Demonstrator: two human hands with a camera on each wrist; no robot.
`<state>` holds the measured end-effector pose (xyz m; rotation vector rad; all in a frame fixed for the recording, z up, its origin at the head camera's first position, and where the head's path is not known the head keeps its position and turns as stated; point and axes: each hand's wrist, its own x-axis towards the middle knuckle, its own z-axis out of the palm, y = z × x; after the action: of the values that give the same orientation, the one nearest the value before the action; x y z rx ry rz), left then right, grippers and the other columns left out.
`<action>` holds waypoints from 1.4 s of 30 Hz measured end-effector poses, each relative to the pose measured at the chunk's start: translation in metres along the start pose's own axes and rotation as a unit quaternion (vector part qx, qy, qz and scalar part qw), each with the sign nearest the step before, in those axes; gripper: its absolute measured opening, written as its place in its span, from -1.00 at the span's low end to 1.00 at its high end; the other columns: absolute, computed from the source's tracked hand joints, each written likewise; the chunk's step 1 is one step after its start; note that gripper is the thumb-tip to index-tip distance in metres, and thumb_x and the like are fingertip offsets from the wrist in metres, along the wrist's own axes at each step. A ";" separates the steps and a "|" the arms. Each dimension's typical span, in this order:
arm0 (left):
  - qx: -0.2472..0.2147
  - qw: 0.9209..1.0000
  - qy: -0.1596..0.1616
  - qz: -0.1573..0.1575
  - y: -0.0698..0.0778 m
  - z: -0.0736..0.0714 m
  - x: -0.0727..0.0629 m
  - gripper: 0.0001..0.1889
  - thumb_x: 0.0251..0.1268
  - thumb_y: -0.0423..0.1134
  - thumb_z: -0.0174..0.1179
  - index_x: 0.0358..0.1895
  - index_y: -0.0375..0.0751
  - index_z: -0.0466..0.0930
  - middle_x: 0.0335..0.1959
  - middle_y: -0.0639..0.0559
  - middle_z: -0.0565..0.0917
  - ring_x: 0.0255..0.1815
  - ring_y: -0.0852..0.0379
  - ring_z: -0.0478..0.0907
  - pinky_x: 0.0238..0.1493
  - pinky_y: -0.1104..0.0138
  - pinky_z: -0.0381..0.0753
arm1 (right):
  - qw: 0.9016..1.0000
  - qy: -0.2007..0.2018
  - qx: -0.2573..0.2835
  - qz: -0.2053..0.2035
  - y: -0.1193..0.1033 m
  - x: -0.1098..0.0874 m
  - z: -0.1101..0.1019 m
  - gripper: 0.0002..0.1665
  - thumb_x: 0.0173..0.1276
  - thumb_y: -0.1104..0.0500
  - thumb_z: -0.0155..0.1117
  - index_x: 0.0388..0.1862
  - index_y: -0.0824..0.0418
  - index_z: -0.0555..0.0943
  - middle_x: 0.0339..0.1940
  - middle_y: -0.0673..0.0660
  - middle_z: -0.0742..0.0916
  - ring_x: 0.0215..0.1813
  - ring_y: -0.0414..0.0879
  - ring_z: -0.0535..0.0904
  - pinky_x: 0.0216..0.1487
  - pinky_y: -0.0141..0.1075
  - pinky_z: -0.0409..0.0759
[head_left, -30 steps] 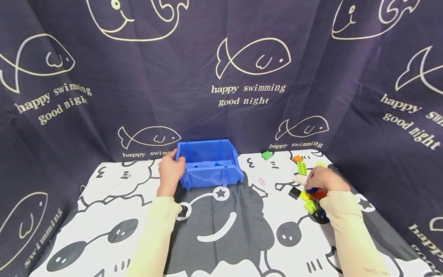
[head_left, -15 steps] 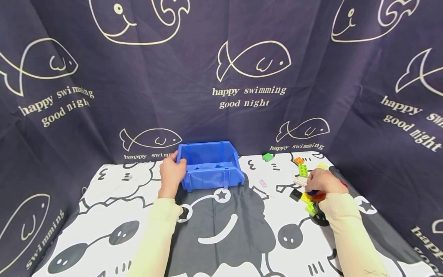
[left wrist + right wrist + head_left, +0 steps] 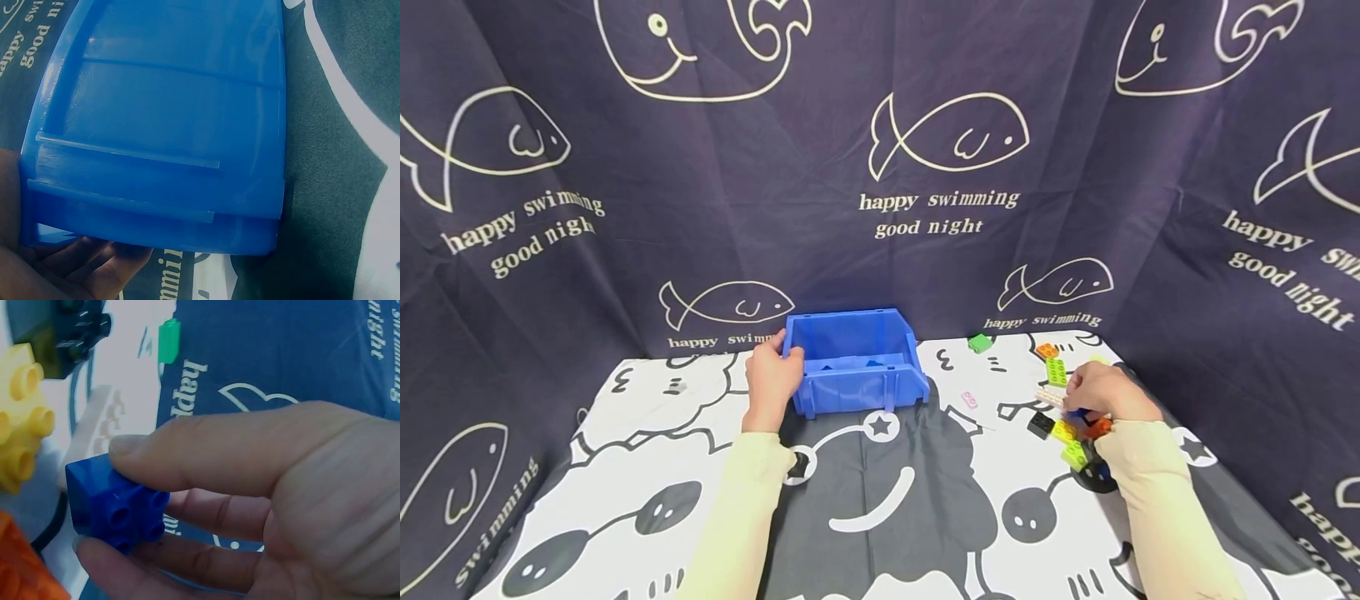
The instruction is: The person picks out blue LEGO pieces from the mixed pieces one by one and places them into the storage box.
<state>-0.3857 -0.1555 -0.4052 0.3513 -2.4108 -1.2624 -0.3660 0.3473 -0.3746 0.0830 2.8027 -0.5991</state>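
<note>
Head view first: what is on the left?

– The left hand [image 3: 772,377], its fingers gripping the left wall of an open-fronted blue plastic bin [image 3: 846,390]. Dark blue bits [image 3: 874,363] show past its near lip, too small to make out.

– And to the right?

– The right hand [image 3: 1108,392], low over a loose spread of studded plastic bricks on the printed cloth [image 3: 880,483]. A long white brick [image 3: 1049,397] lies just left of its fingertips. Nearer are a black brick [image 3: 1041,424], a yellow brick [image 3: 1063,431] and a lime-yellow brick [image 3: 1074,455]; farther, a long lime-green brick [image 3: 1056,372] and a small orange brick [image 3: 1047,350].

– Anything between bin and bricks?

– A small pink brick [image 3: 969,400], with a green brick [image 3: 979,342] at the far edge.

– Left wrist view?

– The bin's ribbed outer side fills most of it. The left fingers curl round its edge, partly hidden.

– Right wrist view?

– Thumb and fingers pinch a square, four-studded blue plastic brick [image 3: 100,503], studs turned toward the palm.

– Is it touching the cloth?

– I cannot tell.
</note>
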 end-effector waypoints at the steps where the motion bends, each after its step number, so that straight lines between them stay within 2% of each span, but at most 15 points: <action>1: 0.001 1.000 0.000 0.000 0.000 0.000 0.000 -0.42 0.29 -0.14 0.15 0.40 -0.19 0.56 0.21 -0.25 0.70 0.29 -0.34 0.57 0.26 -0.12 0.51 | 1.000 -0.002 0.000 0.000 -0.002 -0.001 -0.001 -0.91 0.16 0.23 0.34 -0.43 0.21 0.60 -0.47 0.13 0.65 -0.42 0.01 0.61 -0.39 -0.21 0.50; 8: 0.001 1.000 0.001 -0.001 -0.001 0.001 0.000 -0.42 0.28 -0.15 0.14 0.40 -0.18 0.57 0.21 -0.24 0.70 0.28 -0.34 0.57 0.25 -0.11 0.52 | 1.000 0.007 0.009 0.004 -0.011 -0.007 -0.008 -0.84 0.15 0.23 0.34 -0.31 0.27 0.60 -0.43 0.12 0.65 -0.37 0.03 0.64 -0.31 -0.14 0.58; 14: 0.001 1.000 0.001 -0.004 -0.002 0.001 0.000 -0.42 0.29 -0.14 0.14 0.40 -0.18 0.57 0.19 -0.24 0.71 0.27 -0.34 0.58 0.24 -0.10 0.53 | 1.000 0.018 0.003 0.007 -0.016 -0.011 -0.013 -0.78 0.19 0.19 0.31 -0.22 0.30 0.60 -0.42 0.15 0.65 -0.36 0.04 0.59 -0.35 -0.17 0.53; 24: -0.001 1.000 0.002 -0.002 -0.002 0.001 0.000 -0.42 0.29 -0.13 0.15 0.40 -0.18 0.56 0.21 -0.24 0.70 0.28 -0.35 0.57 0.25 -0.10 0.52 | 0.998 0.058 -0.008 -0.021 -0.023 -0.019 -0.017 -0.65 0.22 0.09 0.35 -0.12 0.30 0.62 -0.29 0.20 0.69 -0.27 0.07 0.58 -0.32 -0.15 0.52; 31: 0.000 1.000 0.004 -0.001 -0.002 0.001 0.000 -0.42 0.29 -0.14 0.15 0.40 -0.18 0.57 0.21 -0.24 0.70 0.28 -0.35 0.57 0.25 -0.11 0.52 | 0.994 0.101 -0.011 -0.048 -0.026 -0.019 -0.019 -0.63 0.21 0.07 0.39 -0.10 0.29 0.66 -0.21 0.23 0.76 -0.27 0.05 0.63 -0.31 -0.18 0.54; 35: -0.001 1.000 0.008 0.002 -0.002 0.001 0.001 -0.42 0.28 -0.14 0.16 0.38 -0.19 0.58 0.19 -0.24 0.71 0.27 -0.35 0.57 0.23 -0.11 0.53 | 0.991 0.122 0.000 -0.049 -0.031 -0.019 -0.020 -0.61 0.23 0.05 0.38 -0.09 0.31 0.66 -0.23 0.27 0.76 -0.26 0.09 0.63 -0.32 -0.19 0.53; 42: -0.001 1.000 0.010 0.004 0.000 0.001 0.000 -0.43 0.28 -0.14 0.16 0.38 -0.19 0.59 0.19 -0.23 0.71 0.26 -0.36 0.58 0.23 -0.11 0.53 | 0.987 0.153 0.017 -0.048 -0.033 -0.018 -0.019 -0.56 0.23 0.03 0.41 -0.04 0.32 0.65 -0.35 0.19 0.73 -0.28 0.12 0.58 -0.37 -0.20 0.49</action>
<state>-0.3862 -0.1549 -0.4062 0.3501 -2.3917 -1.2526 -0.3569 0.3252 -0.3398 0.0501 3.1090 -0.7099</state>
